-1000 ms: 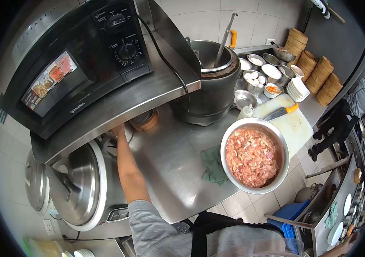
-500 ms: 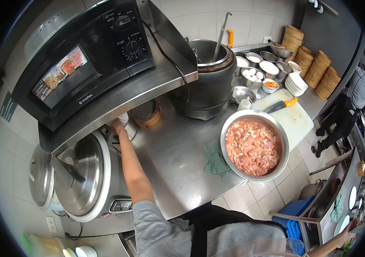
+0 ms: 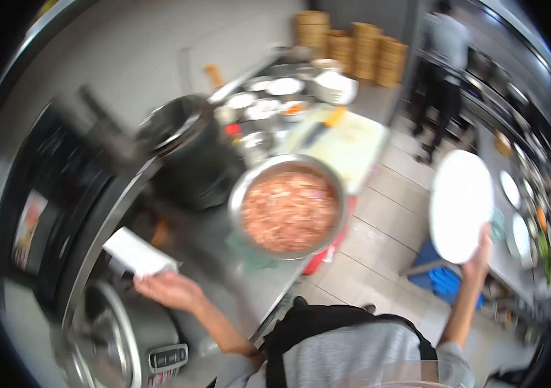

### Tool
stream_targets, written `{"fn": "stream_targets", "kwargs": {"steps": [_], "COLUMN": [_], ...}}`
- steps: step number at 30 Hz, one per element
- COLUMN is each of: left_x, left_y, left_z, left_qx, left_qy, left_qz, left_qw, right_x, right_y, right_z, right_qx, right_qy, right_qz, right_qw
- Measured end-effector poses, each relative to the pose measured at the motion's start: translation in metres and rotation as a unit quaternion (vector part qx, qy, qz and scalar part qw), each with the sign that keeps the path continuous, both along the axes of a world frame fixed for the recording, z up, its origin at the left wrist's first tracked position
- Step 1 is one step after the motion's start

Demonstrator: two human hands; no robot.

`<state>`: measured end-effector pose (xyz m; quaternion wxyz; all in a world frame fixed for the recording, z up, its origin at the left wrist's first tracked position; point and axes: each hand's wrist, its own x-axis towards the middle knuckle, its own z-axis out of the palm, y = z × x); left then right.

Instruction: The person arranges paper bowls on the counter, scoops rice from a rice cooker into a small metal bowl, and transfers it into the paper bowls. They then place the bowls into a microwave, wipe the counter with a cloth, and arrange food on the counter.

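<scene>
Out on the left, my left hand (image 3: 169, 290) grips a white rectangular thing (image 3: 138, 251), like folded paper or a roll; blur hides its exact kind. My right hand (image 3: 479, 255) holds a white oval plate (image 3: 461, 205) by its lower edge, raised over the floor. Between the two hands, a steel mixing bowl (image 3: 236, 223) full of raw sliced meat (image 3: 288, 210) sits on the counter, apart from both. A green cloth (image 3: 253, 252) lies beside the bowl.
A knife (image 3: 320, 129) rests on the white cutting board (image 3: 359, 145). A black pot (image 3: 191, 155), a rice cooker (image 3: 149, 330) and a microwave (image 3: 55, 207) line the left. Bamboo steamers (image 3: 366, 52) stand at the back. A co-worker (image 3: 443, 71) stands far right.
My left hand has come out from under the shelf with the white thing. My right hand has brought the plate up from the right-hand counter. The view has turned right.
</scene>
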<state>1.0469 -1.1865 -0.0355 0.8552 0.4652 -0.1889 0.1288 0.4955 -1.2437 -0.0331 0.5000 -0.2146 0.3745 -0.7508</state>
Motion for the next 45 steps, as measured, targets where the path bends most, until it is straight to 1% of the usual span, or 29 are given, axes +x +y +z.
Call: {"fn": "stream_targets", "kwargs": {"steps": [1, 2, 3, 4, 5, 6, 7, 9, 11, 13, 14, 17, 18, 19, 21, 22, 24, 25, 27, 28, 29, 31, 33, 35, 38, 41, 42, 44, 45], "left_x": [-0.041, -0.084, -0.118, -0.151, -0.183, -0.221, -0.260, -0.325, -0.390, -0.443, -0.467, -0.520, -0.534, -0.547, -0.571, -0.580, -0.593, -0.606, -0.629, -0.644, -0.658, -0.692, -0.736, -0.781, -0.848, -0.905, -0.924, -0.956, -0.972], "left_y": [-0.005, -0.012, -0.018, -0.023, -0.027, -0.030, -0.034, -0.058, -0.072, -0.076, -0.078, -0.074, -0.073, -0.070, -0.081, -0.092, -0.117, -0.121, -0.128, -0.132, -0.141, -0.165, -0.195, -0.226, -0.271, -0.311, -0.320, -0.327, -0.329], "left_z": [0.012, 0.026, 0.030, 0.025, 0.022, 0.027, 0.034, 0.035, 0.013, -0.017, -0.031, -0.048, -0.049, -0.046, -0.058, -0.073, -0.112, -0.121, -0.137, -0.138, -0.136, -0.125, -0.137, -0.139, -0.135, -0.150, -0.154, -0.163, -0.172], "left_qx": [-0.026, -0.054, -0.037, 0.016, 0.064, 0.126, 0.186, 0.237, 0.275, 0.295, 0.314, 0.289, 0.281, 0.279, 0.220, 0.254, 0.323, 0.341, 0.363, 0.338, 0.353, 0.378, 0.336, 0.314, 0.365, 0.359, 0.362, 0.376, 0.381], "left_qy": [-0.032, -0.057, -0.087, -0.111, -0.142, -0.199, -0.258, -0.423, -0.538, -0.581, -0.578, -0.651, -0.617, -0.596, -0.511, -0.437, -0.268, -0.160, 0.062, 0.070, 0.062, 0.047, 0.019, 0.002, -0.100, -0.156, -0.165, -0.185, -0.183], "left_qz": [-0.046, -0.101, -0.166, -0.243, -0.311, -0.391, -0.460, -0.552, -0.529, -0.561, -0.582, -0.550, -0.567, -0.541, -0.520, -0.612, -0.757, -0.814, -0.879, -0.890, -0.888, -0.885, -0.897, -0.902, -0.874, -0.864, -0.861, -0.855, -0.860], "left_qw": [0.998, 0.992, 0.982, 0.963, 0.938, 0.889, 0.829, 0.678, 0.596, 0.510, 0.479, 0.437, 0.469, 0.524, 0.648, 0.609, 0.501, 0.442, 0.302, 0.297, 0.287, 0.268, 0.287, 0.297, 0.304, 0.318, 0.316, 0.306, 0.287], "right_x": [-0.001, 0.008, 0.018, 0.020, 0.021, 0.021, 0.018, 0.001, -0.024, -0.053, -0.069, -0.117, -0.133, -0.148, -0.178, -0.194, -0.217, -0.231, -0.258, -0.278, -0.299, -0.347, -0.407, -0.468, -0.520, -0.549, -0.558, -0.558, -0.552], "right_y": [-0.007, -0.005, -0.006, -0.008, -0.009, -0.008, -0.008, -0.004, -0.004, 0.003, 0.008, 0.020, 0.026, 0.032, 0.043, 0.048, 0.055, 0.058, 0.060, 0.058, 0.053, 0.040, 0.023, 0.010, -0.003, -0.008, -0.005, -0.010, -0.011], "right_z": [-0.018, -0.017, -0.014, -0.017, -0.021, -0.021, -0.021, -0.027, -0.051, -0.063, -0.071, -0.101, -0.105, -0.106, -0.106, -0.108, -0.108, -0.109, -0.115, -0.129, -0.142, -0.151, -0.148, -0.154, -0.166, -0.166, -0.167, -0.144, -0.131], "right_qx": [0.023, 0.035, 0.059, 0.083, 0.067, 0.067, 0.067, 0.096, 0.070, 0.069, 0.065, 0.059, 0.070, 0.082, 0.102, 0.115, 0.133, 0.143, 0.160, 0.156, 0.185, 0.241, 0.275, 0.311, 0.342, 0.337, 0.324, 0.278, 0.257], "right_qy": [0.016, -0.003, -0.026, -0.019, -0.030, -0.039, -0.049, -0.068, -0.079, -0.098, -0.100, -0.108, -0.114, -0.121, -0.112, -0.112, -0.113, -0.107, -0.095, -0.066, -0.031, 0.041, 0.053, 0.098, 0.049, 0.015, 0.041, 0.024, 0.011], "right_qz": [-0.009, 0.042, 0.054, 0.074, 0.097, 0.103, 0.114, 0.101, 0.106, 0.078, 0.068, 0.012, -0.005, -0.019, -0.060, -0.075, -0.087, -0.082, -0.067, -0.040, -0.071, -0.131, -0.244, -0.324, -0.337, -0.350, -0.298, -0.270, -0.258], "right_qw": [1.000, 0.998, 0.996, 0.994, 0.993, 0.992, 0.990, 0.988, 0.989, 0.990, 0.991, 0.992, 0.991, 0.989, 0.987, 0.984, 0.981, 0.981, 0.980, 0.985, 0.980, 0.961, 0.928, 0.888, 0.876, 0.874, 0.897, 0.921, 0.931]}}
